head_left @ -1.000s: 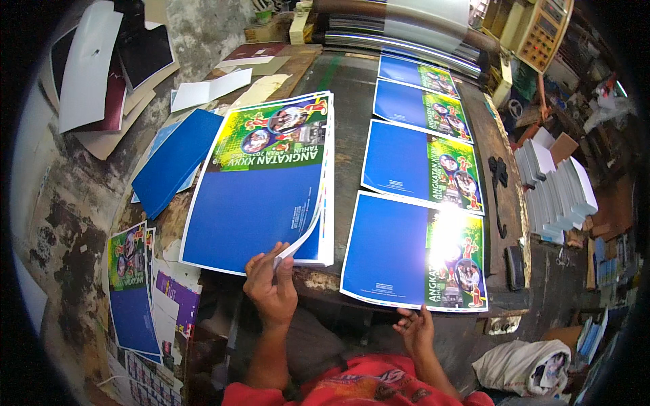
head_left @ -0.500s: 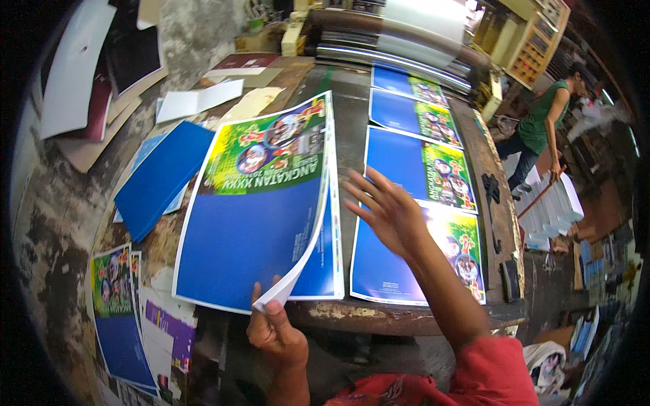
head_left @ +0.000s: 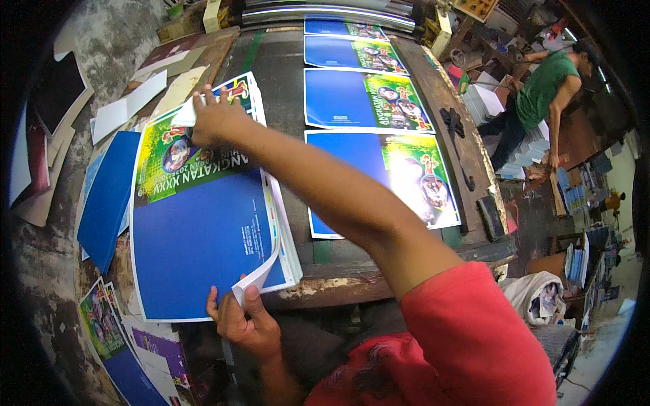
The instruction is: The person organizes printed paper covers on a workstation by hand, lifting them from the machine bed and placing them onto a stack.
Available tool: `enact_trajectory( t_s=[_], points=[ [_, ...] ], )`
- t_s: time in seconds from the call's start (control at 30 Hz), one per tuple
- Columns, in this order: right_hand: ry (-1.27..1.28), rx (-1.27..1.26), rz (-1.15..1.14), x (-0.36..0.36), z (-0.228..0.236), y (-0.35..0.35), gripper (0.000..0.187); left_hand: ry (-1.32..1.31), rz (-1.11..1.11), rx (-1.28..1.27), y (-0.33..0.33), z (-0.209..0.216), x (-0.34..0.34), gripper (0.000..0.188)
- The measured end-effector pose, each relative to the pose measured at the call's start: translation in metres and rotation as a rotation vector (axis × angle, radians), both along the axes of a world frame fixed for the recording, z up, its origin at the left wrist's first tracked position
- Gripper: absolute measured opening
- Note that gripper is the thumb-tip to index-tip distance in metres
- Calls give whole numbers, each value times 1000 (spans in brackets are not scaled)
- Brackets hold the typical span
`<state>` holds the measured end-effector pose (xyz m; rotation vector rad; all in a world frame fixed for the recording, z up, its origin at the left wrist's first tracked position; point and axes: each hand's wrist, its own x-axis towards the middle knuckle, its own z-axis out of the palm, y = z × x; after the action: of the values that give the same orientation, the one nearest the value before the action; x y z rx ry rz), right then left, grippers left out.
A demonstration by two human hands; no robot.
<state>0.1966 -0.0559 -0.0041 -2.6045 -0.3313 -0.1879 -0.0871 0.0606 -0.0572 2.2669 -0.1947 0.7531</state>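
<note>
Works at scuffed, chipped worktop (head_left: 281,74): glossy rectangular sheets (head_left: 342,101) rowed at one o'clock, thick stack (head_left: 291,260) at nine. Spreads right hand (head_left: 217,123) over top sheet (head_left: 189,264) at ten; pinches its upcurled corner (head_left: 257,277) with left hand (head_left: 245,323) at seven.

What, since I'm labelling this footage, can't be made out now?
Head view:
Stack: some top print covered by the right hand; edges too fine to count.
Nearest laid-out sheet: partly washed out by glare.
Roller machine: upper part cut off by the top edge.
</note>
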Motion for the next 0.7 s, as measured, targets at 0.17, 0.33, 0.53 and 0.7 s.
enact_trajectory(
  t_s=[0.17, 0.33, 0.53, 0.7],
  points=[
    [-70, 427, 66, -14, -33, -91, 75, 58, -213, 216, 13, 16, -13, 25],
    [86, -185, 40, -143, -175, -189, 70, 173, -231, 261, 23, 13, -25, 27],
    [384, -427, -691, -180, -201, -364, 72, 458, -69, -94, 33, 21, -19, 34],
    [171, 547, -411, -233, -178, -320, 61, 182, 18, -1075, 28, 35, -13, 38]
  ],
)
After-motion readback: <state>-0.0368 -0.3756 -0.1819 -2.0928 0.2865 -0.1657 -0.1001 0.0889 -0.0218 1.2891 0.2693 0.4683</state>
